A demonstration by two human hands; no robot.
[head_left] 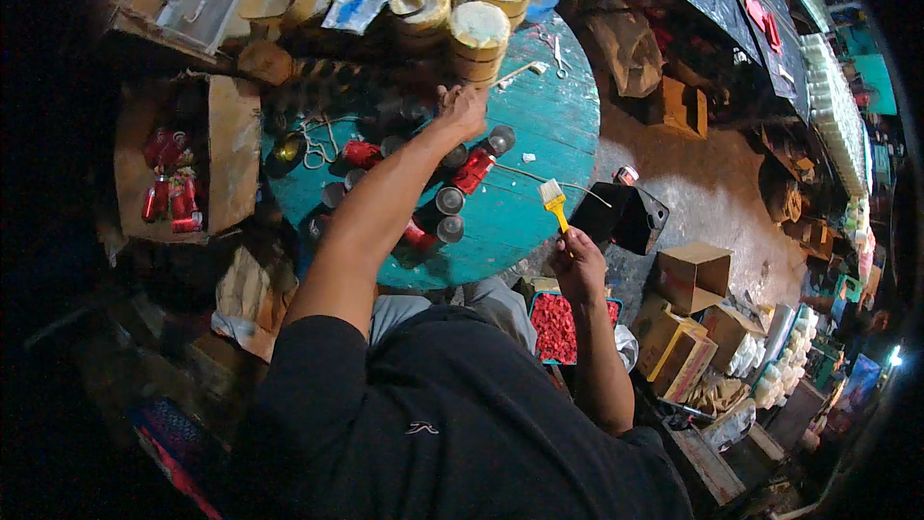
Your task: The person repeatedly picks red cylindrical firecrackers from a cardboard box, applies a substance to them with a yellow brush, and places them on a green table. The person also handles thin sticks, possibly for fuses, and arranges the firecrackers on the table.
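Observation:
My right hand [579, 265] is closed round the yellow handle of a paintbrush [553, 196], bristles upward, over the table's near right edge. My left arm stretches across the round turquoise table [553, 135]. At its end my left hand [464, 113] has its fingers curled at the foot of a tan cylindrical container [478, 34] with a cream top; what they grip, if anything, is hidden. A light stick with a white tip [520, 74] extends right from beside that hand. Red cylinders [474, 170] and clear glass pieces [449, 199] lie around my forearm.
Scissors [555, 55] and a thin curved rod [568, 181] lie on the table. At left, a cardboard box [236, 149] holds red cylinders. A tray of red pieces [555, 327] sits by my lap. A black bin [626, 217] and cardboard boxes [693, 274] stand at right.

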